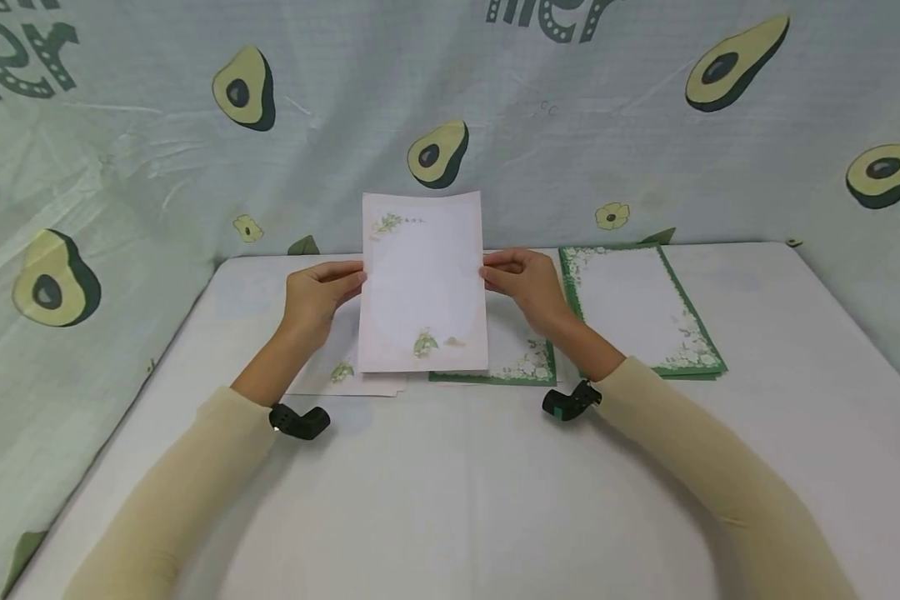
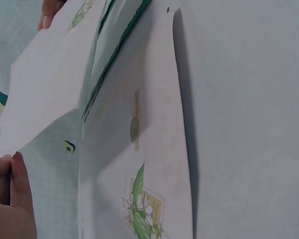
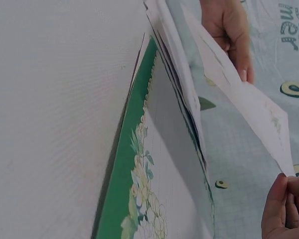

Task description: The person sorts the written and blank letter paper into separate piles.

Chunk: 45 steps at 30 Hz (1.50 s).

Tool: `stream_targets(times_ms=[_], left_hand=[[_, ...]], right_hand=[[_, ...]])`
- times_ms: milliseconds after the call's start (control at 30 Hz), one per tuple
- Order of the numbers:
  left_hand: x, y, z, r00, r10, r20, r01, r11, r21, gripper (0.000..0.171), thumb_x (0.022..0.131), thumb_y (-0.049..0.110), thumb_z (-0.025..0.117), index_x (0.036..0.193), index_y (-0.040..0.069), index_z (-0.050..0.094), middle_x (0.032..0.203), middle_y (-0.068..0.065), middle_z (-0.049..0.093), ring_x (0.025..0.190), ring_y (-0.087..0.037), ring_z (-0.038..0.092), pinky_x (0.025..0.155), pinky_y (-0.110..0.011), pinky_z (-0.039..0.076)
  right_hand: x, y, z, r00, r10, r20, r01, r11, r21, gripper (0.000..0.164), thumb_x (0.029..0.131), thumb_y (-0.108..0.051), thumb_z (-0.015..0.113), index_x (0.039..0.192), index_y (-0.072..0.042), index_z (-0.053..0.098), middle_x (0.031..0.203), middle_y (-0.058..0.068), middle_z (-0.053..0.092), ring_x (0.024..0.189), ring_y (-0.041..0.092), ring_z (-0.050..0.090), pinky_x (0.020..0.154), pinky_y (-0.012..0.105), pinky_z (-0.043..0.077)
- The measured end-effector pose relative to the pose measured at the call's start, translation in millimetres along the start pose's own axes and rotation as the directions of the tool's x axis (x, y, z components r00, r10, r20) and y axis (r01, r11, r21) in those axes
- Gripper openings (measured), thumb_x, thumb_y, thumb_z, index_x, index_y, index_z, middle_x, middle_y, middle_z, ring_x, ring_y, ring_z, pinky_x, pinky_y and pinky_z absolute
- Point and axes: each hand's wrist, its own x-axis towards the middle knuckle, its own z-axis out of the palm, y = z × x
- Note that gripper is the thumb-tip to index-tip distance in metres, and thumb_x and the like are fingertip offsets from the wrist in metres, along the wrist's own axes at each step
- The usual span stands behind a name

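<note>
Between both hands a pale pink sheet of stationery paper [image 1: 423, 283] with small leaf and flower prints is held up off the table. My left hand [image 1: 315, 300] pinches its left edge between thumb and fingers. At the opposite edge my right hand [image 1: 528, 287] pinches it the same way. Below, partly hidden by the held sheet, lie a pale floral stack of paper [image 1: 375, 385] on the left and a green-bordered stack of paper [image 1: 521, 358] in the middle. In the right wrist view the held sheet [image 3: 259, 119] bends slightly between the hands.
To the right of the right hand lies another green-bordered stack of paper [image 1: 637, 308] with floral corners. All the paper is on a white-covered table [image 1: 450, 483]. Behind it hangs a curtain [image 1: 540, 142] printed with avocados. Each wrist wears a small black camera [image 1: 300, 422].
</note>
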Motion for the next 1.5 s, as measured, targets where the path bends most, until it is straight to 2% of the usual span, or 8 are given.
stream_targets(times_ms=[133,333,600,800,900,1233,1367,1500], left_hand=[[1.6,-1.2,-3.2,1.000,-0.009,0.002,0.009,1.000,-0.001,0.029,0.089,0.000,0.076,0.117,-0.006,0.071,0.097,-0.001,0.072,0.091,-0.011,0.072,0.087,-0.024,0.060],[4.6,-3.7,-8.2,1.000,-0.001,-0.014,0.002,0.998,0.059,0.029,0.090,0.003,0.076,0.118,-0.004,0.072,0.100,0.000,0.072,0.092,-0.010,0.072,0.086,-0.023,0.060],[5.9,0.7,-21.7,1.000,-0.011,-0.008,0.011,0.997,0.071,0.030,0.090,0.003,0.077,0.119,-0.005,0.071,0.095,0.003,0.073,0.091,-0.008,0.072,0.084,-0.021,0.060],[8.2,4.6,-40.3,1.000,-0.010,0.025,0.008,0.997,0.074,0.025,0.091,0.003,0.076,0.115,0.000,0.075,0.095,0.005,0.074,0.091,-0.008,0.073,0.084,-0.020,0.059],[11.4,5.0,-50.9,0.999,-0.033,0.038,0.029,0.995,0.093,0.021,0.092,0.005,0.075,0.112,0.004,0.077,0.096,0.006,0.074,0.091,-0.007,0.072,0.084,-0.020,0.059],[17.5,3.5,-80.6,0.991,-0.095,0.097,0.091,0.995,0.046,0.014,0.090,0.002,0.076,0.101,0.009,0.079,0.093,0.005,0.075,0.088,-0.007,0.072,0.081,-0.019,0.060],[18.3,5.1,-91.9,0.981,-0.142,0.131,0.138,0.990,0.037,0.013,0.091,0.000,0.075,0.099,0.009,0.079,0.093,0.005,0.075,0.087,-0.007,0.071,0.080,-0.018,0.060],[19.9,7.2,-99.8,0.978,-0.154,0.144,0.151,0.988,0.027,0.014,0.091,-0.001,0.073,0.098,0.010,0.080,0.092,0.004,0.076,0.086,-0.006,0.072,0.079,-0.018,0.060]], right_hand=[[-0.6,-0.3,4.0,1.000,-0.004,-0.003,0.004,1.000,-0.018,0.024,0.095,-0.008,0.073,0.116,0.003,0.069,0.105,0.012,0.071,0.093,0.017,0.072,0.088,0.030,0.061],[1.5,1.6,8.7,1.000,-0.023,0.003,0.023,1.000,-0.012,0.025,0.095,-0.008,0.073,0.116,0.004,0.069,0.106,0.015,0.071,0.093,0.017,0.072,0.087,0.029,0.061],[6.1,2.4,22.3,0.999,0.031,0.015,-0.031,0.999,0.035,0.024,0.095,-0.006,0.072,0.116,0.005,0.068,0.106,0.016,0.070,0.092,0.017,0.072,0.087,0.029,0.061],[11.6,4.7,38.2,0.997,0.080,0.019,-0.081,0.994,0.072,0.023,0.094,-0.002,0.072,0.115,0.006,0.069,0.103,0.015,0.072,0.087,0.015,0.073,0.084,0.029,0.062],[12.8,5.6,47.3,0.995,0.096,0.021,-0.097,0.993,0.070,0.022,0.093,0.000,0.072,0.114,0.007,0.069,0.103,0.016,0.072,0.085,0.015,0.073,0.082,0.028,0.062],[12.7,7.2,74.4,0.987,0.151,0.048,-0.154,0.985,0.081,0.021,0.094,0.000,0.071,0.113,0.007,0.069,0.106,0.019,0.072,0.084,0.015,0.073,0.082,0.028,0.062],[12.2,8.9,82.5,0.983,0.168,0.068,-0.173,0.982,0.074,0.020,0.093,0.001,0.072,0.112,0.008,0.069,0.107,0.020,0.072,0.086,0.019,0.075,0.081,0.029,0.063],[13.1,8.5,89.4,0.982,0.174,0.072,-0.179,0.981,0.071,0.019,0.093,0.001,0.072,0.111,0.007,0.070,0.106,0.020,0.073,0.090,0.026,0.076,0.081,0.030,0.063]])
